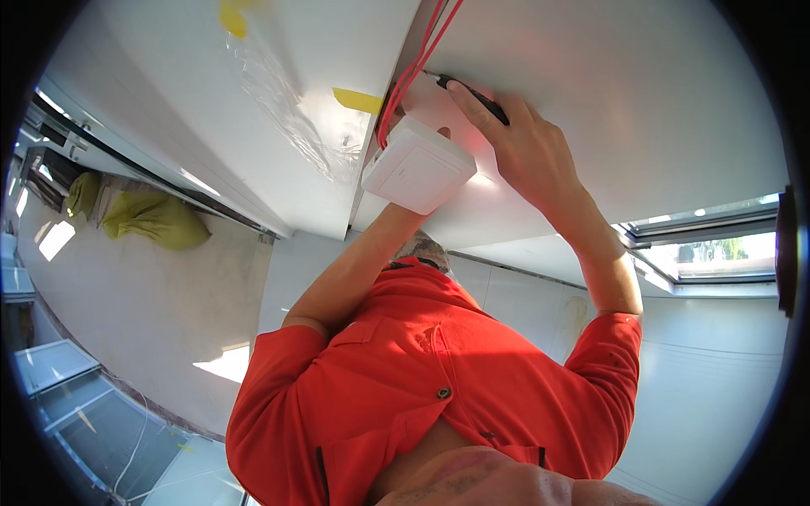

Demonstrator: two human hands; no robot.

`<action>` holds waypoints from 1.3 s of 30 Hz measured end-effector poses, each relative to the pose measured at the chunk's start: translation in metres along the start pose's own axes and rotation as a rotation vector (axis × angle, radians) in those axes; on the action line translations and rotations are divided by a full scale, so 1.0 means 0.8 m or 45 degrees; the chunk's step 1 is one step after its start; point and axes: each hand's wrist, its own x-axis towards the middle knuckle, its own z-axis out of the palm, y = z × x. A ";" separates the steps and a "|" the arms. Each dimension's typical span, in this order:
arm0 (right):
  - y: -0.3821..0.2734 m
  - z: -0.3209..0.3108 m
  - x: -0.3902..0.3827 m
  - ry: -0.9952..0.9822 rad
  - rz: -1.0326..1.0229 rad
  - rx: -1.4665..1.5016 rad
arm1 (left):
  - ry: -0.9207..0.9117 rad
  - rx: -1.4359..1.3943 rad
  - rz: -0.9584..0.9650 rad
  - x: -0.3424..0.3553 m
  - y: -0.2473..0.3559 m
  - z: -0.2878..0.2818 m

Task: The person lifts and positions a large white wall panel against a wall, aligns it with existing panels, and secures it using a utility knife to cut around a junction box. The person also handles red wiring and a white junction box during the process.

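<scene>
Nearest is the person's red short-sleeved shirt [439, 371], buttoned down the front; a small darker mark on its chest is too unclear to read. Both bare forearms reach away from it toward a pale panel [666, 110].

The left hand [444, 132] holds a white rocker switch [419, 166] from behind. The plate hides most of that hand, so I cannot tell how far its fingers are bent; one fingertip shows past the far edge. The switch sits beside the panel's seam, to the left of the right wrist. Its square face carries a few faint marks, too small to make out.

The right hand [533, 150] has its fingers curled round a slim tool with a black handle [474, 99], the thumb side toward the thin tip. That tip points left, just beside two red wires [413, 74]; I cannot tell whether they touch. The wires come from the far edge down to the switch's left side.

Left of the seam, clear plastic film [291, 105] lies against a white surface, with yellow tape [356, 101] near it. Further off, an olive-green sack [160, 221] rests on the floor at left, and a dark-framed window [717, 249] stands at right.
</scene>
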 end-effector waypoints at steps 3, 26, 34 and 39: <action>-0.006 -0.007 -0.012 -0.009 0.082 0.051 | -0.132 -0.014 0.047 0.025 0.008 -0.041; -0.021 -0.028 -0.034 0.030 0.071 -0.176 | 0.104 -0.964 -1.009 0.126 0.016 -0.131; -0.044 -0.012 -0.015 -0.080 0.067 -0.402 | 0.011 -0.856 -0.674 0.124 -0.005 -0.124; -0.066 -0.029 -0.001 -0.251 0.189 -0.485 | -0.006 -0.925 -0.626 0.125 -0.005 -0.113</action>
